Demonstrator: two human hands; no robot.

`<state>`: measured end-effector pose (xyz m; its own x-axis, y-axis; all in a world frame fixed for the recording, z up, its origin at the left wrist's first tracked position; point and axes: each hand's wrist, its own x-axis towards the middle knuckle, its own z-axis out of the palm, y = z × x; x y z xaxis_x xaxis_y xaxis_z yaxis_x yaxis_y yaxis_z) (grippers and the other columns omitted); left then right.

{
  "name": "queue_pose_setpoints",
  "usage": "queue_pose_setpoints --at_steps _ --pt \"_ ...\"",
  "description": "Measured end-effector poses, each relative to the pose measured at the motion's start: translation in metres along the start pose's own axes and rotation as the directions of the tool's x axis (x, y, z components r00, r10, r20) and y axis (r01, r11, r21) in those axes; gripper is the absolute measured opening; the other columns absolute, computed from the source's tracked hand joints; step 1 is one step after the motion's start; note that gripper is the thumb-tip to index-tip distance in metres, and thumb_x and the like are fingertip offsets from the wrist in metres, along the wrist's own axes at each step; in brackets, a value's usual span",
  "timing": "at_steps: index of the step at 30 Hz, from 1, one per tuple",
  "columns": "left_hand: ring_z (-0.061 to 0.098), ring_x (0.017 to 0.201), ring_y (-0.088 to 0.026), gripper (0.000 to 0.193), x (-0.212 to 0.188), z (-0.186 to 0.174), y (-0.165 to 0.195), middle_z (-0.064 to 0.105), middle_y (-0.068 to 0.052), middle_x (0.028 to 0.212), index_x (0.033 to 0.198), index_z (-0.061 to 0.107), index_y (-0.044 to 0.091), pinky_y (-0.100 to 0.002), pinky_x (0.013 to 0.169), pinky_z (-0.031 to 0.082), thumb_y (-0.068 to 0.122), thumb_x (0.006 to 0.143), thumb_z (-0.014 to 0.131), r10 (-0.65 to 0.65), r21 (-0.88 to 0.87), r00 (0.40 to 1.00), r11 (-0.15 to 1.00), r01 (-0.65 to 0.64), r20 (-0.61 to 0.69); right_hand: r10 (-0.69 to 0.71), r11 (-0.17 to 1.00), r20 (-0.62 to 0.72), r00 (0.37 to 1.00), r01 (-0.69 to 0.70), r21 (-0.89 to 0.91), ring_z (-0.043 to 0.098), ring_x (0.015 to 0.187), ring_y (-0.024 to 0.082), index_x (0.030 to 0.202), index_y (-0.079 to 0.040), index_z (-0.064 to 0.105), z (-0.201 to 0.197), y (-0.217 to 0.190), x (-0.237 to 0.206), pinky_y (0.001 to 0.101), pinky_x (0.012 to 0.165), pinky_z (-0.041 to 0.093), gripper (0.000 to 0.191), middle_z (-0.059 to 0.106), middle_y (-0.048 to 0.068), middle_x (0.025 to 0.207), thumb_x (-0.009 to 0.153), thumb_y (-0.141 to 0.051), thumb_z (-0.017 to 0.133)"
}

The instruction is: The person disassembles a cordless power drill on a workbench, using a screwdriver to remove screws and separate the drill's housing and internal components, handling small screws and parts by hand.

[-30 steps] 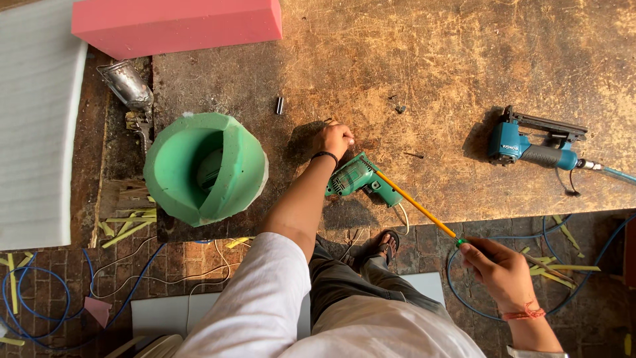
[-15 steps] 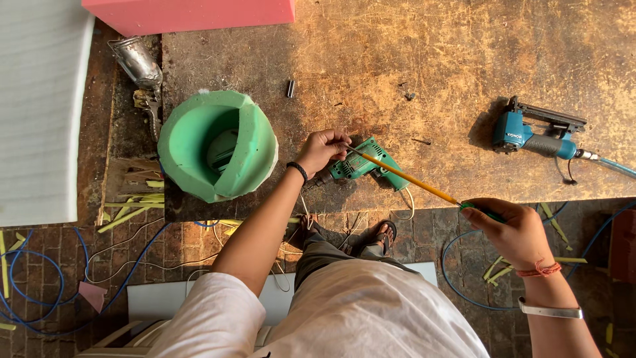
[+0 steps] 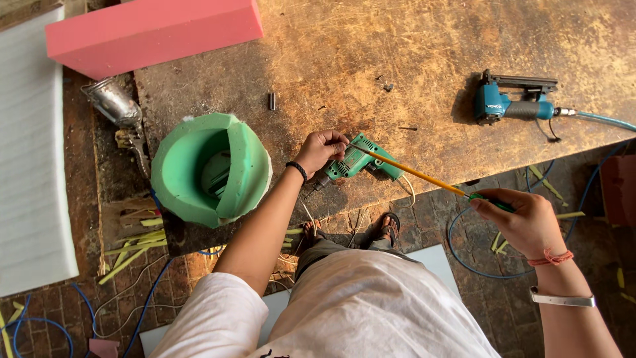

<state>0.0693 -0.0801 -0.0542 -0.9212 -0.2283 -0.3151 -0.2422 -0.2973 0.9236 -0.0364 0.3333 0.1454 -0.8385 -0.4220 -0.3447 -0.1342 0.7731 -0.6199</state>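
Note:
A green electric drill [image 3: 363,162] lies near the front edge of a worn wooden workbench [image 3: 424,59]. My left hand [image 3: 320,150] rests on the drill's chuck end, fingers curled around it. My right hand [image 3: 520,219] is off the bench's front edge, closed on the green handle of a long yellow-shafted screwdriver [image 3: 424,176]. The shaft slants up to the left, and its tip reaches the drill by my left hand.
A rolled green foam piece [image 3: 212,169] stands left of the drill. A pink foam block [image 3: 152,33] lies at the back left, white foam [image 3: 30,179] at far left. A teal pneumatic stapler [image 3: 513,103] with hose lies right. Blue cables [image 3: 477,255] and yellow offcuts litter the floor.
The view has shifted a little. My right hand has stayed on the screwdriver, and my left hand has kept its hold at the drill's chuck end.

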Motion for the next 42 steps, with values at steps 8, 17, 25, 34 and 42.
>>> queue_pose_setpoints --at_steps 8,17,25,34,42 --pt "0.071 0.076 -0.013 0.008 0.011 0.011 0.011 0.073 -0.005 0.088 0.102 0.073 0.002 -0.029 0.072 0.063 0.0 0.095 0.069 -0.011 0.018 0.996 1.0 0.009 0.093 0.077 0.997 -0.037 0.996 -0.075 0.035 0.076 0.078 0.015 0.114 -0.011 0.081 -0.001 0.011 -0.021 0.0316 0.067 0.056 0.035 0.081 0.008 0.088 0.085 -0.031 0.081" --pt "0.071 0.076 -0.012 0.008 0.023 0.023 0.012 0.073 -0.004 0.086 0.1 0.073 0.003 -0.029 0.071 0.063 0.0 0.093 0.07 -0.016 0.101 0.986 0.995 -0.001 0.167 0.105 0.993 -0.055 0.993 -0.108 -0.046 0.075 0.074 0.016 0.115 -0.015 0.082 0.0 0.022 -0.035 0.032 0.067 0.055 0.038 0.081 0.008 0.085 0.085 -0.038 0.078" --pt "0.071 0.073 -0.012 0.006 0.025 0.033 0.017 0.073 -0.004 0.083 0.098 0.074 0.004 -0.028 0.07 0.064 0.001 0.093 0.071 -0.073 0.204 0.982 0.978 0.036 0.173 0.055 0.998 -0.064 0.996 -0.054 0.011 0.076 0.081 0.016 0.113 -0.013 0.082 0.0 0.029 -0.039 0.0321 0.074 0.056 0.038 0.082 0.008 0.09 0.085 -0.038 0.079" --pt "0.07 0.072 -0.011 0.006 0.027 0.037 0.019 0.072 -0.003 0.082 0.097 0.073 0.006 -0.027 0.07 0.063 0.001 0.094 0.07 -0.072 0.212 0.981 0.977 0.034 0.177 0.094 0.996 -0.064 0.994 -0.093 0.019 0.076 0.083 0.016 0.115 -0.014 0.081 -0.003 0.03 -0.043 0.0315 0.074 0.056 0.038 0.082 0.007 0.09 0.085 -0.038 0.078" --pt "0.071 0.072 -0.011 0.007 0.026 0.044 0.026 0.074 -0.004 0.084 0.097 0.074 0.004 -0.028 0.069 0.065 0.0 0.092 0.071 -0.095 0.28 0.97 0.959 0.029 0.222 0.089 0.996 -0.069 0.994 -0.09 -0.013 0.076 0.081 0.016 0.115 -0.014 0.082 -0.005 0.031 -0.046 0.0325 0.073 0.056 0.038 0.082 0.008 0.09 0.085 -0.039 0.078"
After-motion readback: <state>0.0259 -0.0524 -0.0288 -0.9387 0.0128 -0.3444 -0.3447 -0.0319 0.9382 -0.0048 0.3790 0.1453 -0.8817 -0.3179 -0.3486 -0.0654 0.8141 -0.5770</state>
